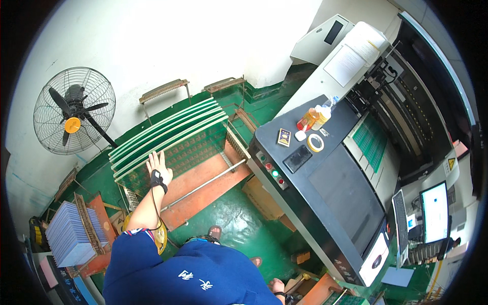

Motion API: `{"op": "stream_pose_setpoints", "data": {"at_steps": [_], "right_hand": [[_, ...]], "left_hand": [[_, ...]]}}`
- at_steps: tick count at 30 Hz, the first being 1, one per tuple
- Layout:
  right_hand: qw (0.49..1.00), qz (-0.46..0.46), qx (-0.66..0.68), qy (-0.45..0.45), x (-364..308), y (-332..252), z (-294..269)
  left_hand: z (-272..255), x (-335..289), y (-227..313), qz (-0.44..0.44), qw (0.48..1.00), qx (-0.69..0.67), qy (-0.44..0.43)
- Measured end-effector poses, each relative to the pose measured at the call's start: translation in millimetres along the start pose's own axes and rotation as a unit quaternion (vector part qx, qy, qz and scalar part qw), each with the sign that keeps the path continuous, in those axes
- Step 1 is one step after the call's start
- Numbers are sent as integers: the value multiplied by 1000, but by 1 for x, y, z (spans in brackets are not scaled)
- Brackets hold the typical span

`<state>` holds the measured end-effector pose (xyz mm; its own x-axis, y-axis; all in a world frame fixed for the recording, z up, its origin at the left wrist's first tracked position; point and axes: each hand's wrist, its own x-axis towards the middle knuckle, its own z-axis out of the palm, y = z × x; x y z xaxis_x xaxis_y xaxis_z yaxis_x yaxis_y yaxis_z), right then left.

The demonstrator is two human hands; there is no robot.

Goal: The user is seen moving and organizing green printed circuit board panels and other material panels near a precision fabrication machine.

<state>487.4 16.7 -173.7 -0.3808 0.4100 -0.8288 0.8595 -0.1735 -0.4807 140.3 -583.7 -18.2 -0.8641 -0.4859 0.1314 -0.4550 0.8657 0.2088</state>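
My left hand (160,170) reaches out at the left with its fingers stretched apart. It is at the front one of several large green circuit board panels (195,151), and whether it touches the panel I cannot make out. The panels stand on edge in an orange rack (203,188) with slotted sides and a metal rod. A dark band circles my left wrist. Low in the picture, my right hand (277,285) hangs beside my body, near a second orange rack (321,291). Its fingers are too small and too hidden to read.
To the right stands a large dark-topped machine (325,195) holding a phone (297,158), a tape roll (315,143) and bottles (320,116). Green panels (370,142) lie in its bed. A fan (74,111) and a rack of pale panels (71,234) are at left; a cardboard box (262,195) sits underneath.
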Motion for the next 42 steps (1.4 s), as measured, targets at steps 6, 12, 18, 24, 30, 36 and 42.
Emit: {"op": "stream_pose_setpoints", "data": {"at_steps": [6,12,18,24,30,36,42], "right_hand": [[999,21,-15,-18,-9,-4,-3],[998,-10,-49,-23,-6,-10,-8],[999,23,-30,-21,49,20,-25],[997,-3,-65,-41,44,-29,-15],[995,-24,-80,-49,31,-75,-17],[996,-49,-64,-47,10,-94,-9],[990,-130,-47,-21,-7,-130,-2]], "left_hand": [[-4,24,-11,-32,999,15,-40],[1,10,-11,-35,999,25,-1],[-1,24,-8,-7,998,-12,68],[-3,36,-24,-15,994,-40,96],[-37,69,-23,40,998,2,52],[-225,59,9,116,958,-91,245],[-322,29,81,322,908,-98,248]]}}
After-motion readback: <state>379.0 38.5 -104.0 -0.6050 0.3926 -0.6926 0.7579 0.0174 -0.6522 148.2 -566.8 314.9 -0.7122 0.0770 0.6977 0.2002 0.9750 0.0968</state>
